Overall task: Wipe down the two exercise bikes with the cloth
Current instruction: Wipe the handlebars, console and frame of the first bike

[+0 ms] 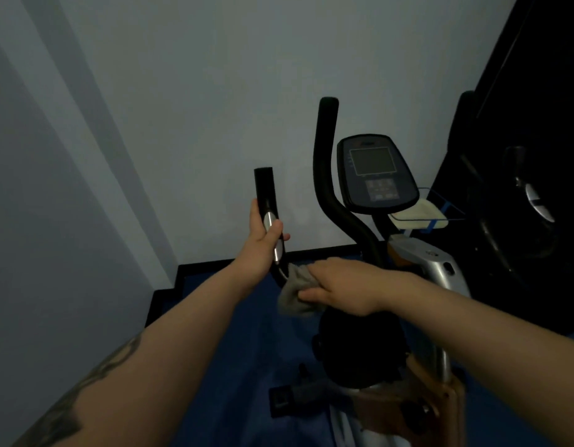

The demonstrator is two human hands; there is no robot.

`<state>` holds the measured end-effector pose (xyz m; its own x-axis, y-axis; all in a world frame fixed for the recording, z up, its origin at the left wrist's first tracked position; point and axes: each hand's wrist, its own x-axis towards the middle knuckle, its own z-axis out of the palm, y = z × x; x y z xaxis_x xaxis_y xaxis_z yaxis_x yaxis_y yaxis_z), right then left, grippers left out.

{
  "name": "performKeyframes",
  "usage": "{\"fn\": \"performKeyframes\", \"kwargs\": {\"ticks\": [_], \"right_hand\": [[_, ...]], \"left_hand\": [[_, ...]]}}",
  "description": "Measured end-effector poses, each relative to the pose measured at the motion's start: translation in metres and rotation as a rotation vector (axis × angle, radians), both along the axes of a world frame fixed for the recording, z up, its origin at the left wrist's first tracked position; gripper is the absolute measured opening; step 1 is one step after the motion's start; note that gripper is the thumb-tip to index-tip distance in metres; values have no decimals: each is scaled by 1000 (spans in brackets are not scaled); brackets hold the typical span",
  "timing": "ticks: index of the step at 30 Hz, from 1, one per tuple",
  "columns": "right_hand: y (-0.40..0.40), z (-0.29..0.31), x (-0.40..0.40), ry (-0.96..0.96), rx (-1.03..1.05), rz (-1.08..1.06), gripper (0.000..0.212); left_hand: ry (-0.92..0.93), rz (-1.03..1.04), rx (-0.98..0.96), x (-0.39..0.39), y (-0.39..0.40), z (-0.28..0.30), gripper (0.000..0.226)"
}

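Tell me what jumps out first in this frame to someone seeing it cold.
Two bare forearms reach in from below: the left hand grips the bike's near black handlebar at its silver sensor, and the right hand presses a grey cloth against the bar lower down. Behind them, the dark console stands against the pale wall.

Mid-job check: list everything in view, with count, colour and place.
Bike: one, silver and black, centre right.
Handlebars: two, black; left handlebar, right handlebar.
Console: one, dark, above the frame.
Cloth: one, grey, at the left handlebar's base.
Wire basket: one, blue, right of console, holding something pale.
Dark machine: one, far right.
Floor: blue.
Hands: left hand grips the left handlebar; right hand holds the cloth.
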<state>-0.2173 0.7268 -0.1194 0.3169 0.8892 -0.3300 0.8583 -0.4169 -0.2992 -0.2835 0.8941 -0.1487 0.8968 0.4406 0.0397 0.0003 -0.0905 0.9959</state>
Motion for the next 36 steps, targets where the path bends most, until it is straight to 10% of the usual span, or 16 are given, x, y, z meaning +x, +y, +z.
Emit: {"fn": "performKeyframes", "kwargs": {"ticks": [4,10,15,21,29,36], "right_hand": [[36,2,-12,-79,-19,-53,50],[3,6,3,271,155,-91,21],[-21,21,14,10,138,6,12],[-74,27,29,-292,610,-343,9],[-81,-42,24,-78,922,-596,75],[-74,-24,42,-253,634,-602,13]], "left_hand": [[5,21,14,1,-2,-3,65],[34,165,173,1,-17,3,64],[226,409,760,-2,-47,-1,63],[199,353,1154,5,-81,-5,40],[335,470,1327,8,-86,-16,37],[395,455,1371,9,-85,-15,37]]}}
